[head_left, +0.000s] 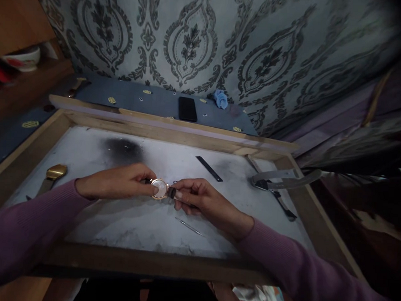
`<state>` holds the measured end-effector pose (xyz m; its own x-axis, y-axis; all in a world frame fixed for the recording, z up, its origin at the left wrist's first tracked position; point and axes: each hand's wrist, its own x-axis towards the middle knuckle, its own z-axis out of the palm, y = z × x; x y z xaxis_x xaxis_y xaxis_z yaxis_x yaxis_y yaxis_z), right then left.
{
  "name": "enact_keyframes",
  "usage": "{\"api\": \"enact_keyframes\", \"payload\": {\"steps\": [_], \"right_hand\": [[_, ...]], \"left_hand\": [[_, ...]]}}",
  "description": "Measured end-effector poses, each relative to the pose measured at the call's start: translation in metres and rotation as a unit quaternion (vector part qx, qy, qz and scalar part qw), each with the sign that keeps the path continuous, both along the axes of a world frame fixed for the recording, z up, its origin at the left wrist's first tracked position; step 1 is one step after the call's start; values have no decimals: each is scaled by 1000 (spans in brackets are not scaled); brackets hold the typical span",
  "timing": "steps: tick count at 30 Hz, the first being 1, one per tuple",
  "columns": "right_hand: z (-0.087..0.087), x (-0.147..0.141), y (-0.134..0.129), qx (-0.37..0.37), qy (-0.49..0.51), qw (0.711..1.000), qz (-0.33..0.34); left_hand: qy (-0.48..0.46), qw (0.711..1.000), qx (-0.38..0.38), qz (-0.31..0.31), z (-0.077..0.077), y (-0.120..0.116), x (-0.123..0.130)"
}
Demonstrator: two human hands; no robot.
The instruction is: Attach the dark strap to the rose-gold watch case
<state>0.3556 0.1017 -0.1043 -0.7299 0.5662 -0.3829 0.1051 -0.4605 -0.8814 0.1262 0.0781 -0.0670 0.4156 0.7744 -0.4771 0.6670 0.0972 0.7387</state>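
A wristwatch (160, 189) with a pale dial, a gold-toned case and a dark strap is held between both hands above the drawer's white floor. My left hand (123, 181) is closed on its left side, thumb lying at the edge of the dial. On the right, my right hand (202, 199) pinches the dark strap (172, 192) close to the case. Below the right hand lies a thin metal rod-shaped tool (188, 226). A dark flat blade-like strip (209, 169) rests beyond that hand.
Wooden walls (174, 137) frame the shallow drawer. Inside it, a gold-faced watch (56, 172) lies at left and a metal tool with two long handles (278, 179) at right. On the cloth behind are a black phone (187, 109) and a crumpled blue item (220, 99).
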Motion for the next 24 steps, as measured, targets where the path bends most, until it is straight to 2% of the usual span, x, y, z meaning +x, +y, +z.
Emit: {"api": "enact_keyframes", "payload": {"steps": [13,19,24], "right_hand": [[0,-1,0,8,-7,1000,-13],[-2,-1,1,14,-13,1000,-11],[0,0,1,21,-27,999,-13]], "left_hand": [[-17,1000,-2,11,2,-2,1],[-32,999,-9,21,-3,-1,1],[-43,999,2,6,-3,-1,2]]}}
